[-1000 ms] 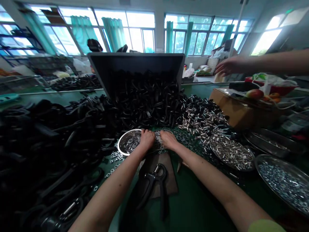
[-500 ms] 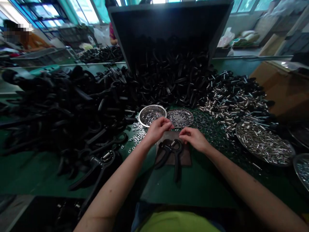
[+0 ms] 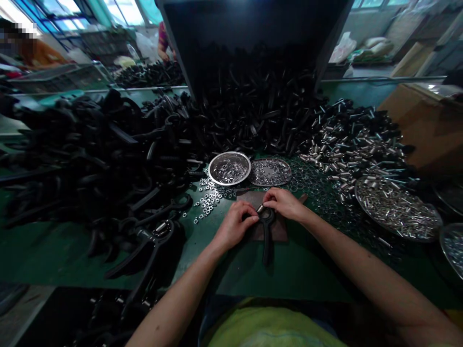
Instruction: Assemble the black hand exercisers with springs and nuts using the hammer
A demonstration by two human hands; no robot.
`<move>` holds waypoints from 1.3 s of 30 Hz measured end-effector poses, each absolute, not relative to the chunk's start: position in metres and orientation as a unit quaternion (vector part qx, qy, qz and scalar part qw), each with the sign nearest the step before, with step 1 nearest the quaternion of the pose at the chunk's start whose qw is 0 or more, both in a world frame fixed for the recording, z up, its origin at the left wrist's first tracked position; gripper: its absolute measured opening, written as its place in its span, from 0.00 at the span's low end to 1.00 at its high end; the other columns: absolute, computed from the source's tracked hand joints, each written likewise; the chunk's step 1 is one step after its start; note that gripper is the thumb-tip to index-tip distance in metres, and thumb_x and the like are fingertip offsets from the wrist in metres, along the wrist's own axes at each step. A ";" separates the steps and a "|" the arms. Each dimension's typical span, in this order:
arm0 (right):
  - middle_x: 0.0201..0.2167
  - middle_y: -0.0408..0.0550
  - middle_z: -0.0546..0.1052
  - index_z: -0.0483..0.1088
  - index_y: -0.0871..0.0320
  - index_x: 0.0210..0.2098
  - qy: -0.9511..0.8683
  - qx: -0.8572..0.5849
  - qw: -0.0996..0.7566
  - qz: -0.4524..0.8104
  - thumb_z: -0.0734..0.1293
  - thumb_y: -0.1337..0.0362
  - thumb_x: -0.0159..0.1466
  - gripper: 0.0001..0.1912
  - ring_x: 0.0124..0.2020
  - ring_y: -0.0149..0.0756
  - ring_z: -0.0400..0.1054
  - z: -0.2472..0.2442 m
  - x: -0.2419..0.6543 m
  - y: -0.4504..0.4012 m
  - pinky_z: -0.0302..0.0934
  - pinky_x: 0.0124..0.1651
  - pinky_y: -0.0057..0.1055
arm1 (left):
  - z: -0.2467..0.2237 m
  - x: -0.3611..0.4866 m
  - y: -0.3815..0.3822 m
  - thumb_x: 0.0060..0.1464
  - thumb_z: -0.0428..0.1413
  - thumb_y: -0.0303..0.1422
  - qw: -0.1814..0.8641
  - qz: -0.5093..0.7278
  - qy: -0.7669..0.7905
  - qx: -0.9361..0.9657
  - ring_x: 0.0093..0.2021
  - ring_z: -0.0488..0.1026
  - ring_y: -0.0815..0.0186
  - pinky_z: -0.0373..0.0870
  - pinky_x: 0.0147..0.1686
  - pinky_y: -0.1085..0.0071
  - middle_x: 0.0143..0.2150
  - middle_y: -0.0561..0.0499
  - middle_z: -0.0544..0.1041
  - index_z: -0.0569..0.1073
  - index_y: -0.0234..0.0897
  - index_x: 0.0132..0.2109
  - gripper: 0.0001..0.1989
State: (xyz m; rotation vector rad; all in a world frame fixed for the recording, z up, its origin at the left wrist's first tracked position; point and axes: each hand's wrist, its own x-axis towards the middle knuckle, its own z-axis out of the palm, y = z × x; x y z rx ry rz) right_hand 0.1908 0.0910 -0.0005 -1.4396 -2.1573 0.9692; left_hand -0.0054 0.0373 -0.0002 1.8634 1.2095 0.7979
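Observation:
A black plastic spring clamp lies on a brown square pad in front of me, one handle pointing toward me. A small metal coil spring shows between its parts. My left hand is closed at the clamp's left side, thumb and forefinger meeting by the spring and covering the other handle. My right hand pinches from the upper right, its fingertips at the spring's upper end. Whatever small piece lies between those fingertips is hidden.
Behind the pad stand a metal bowl and an oval tray of small metal parts. Loose nuts lie left. Black clamp parts heap up at left and back. A spring-filled tray and cardboard box stand right.
Both hands have come down from above the pad onto the clamp. My left hand moved toward me to its left side, my right hand in to the spring. The view tilted slightly downward.

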 end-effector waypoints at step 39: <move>0.40 0.54 0.75 0.66 0.60 0.45 -0.678 -0.731 0.046 0.064 0.55 0.61 0.67 0.13 0.41 0.45 0.70 0.009 0.303 -0.036 0.63 0.42 0.40 | -0.013 0.014 0.049 0.47 0.55 0.30 0.424 0.248 0.505 0.710 0.37 0.67 0.65 0.63 0.40 0.69 0.34 0.52 0.70 0.69 0.36 0.29 0.03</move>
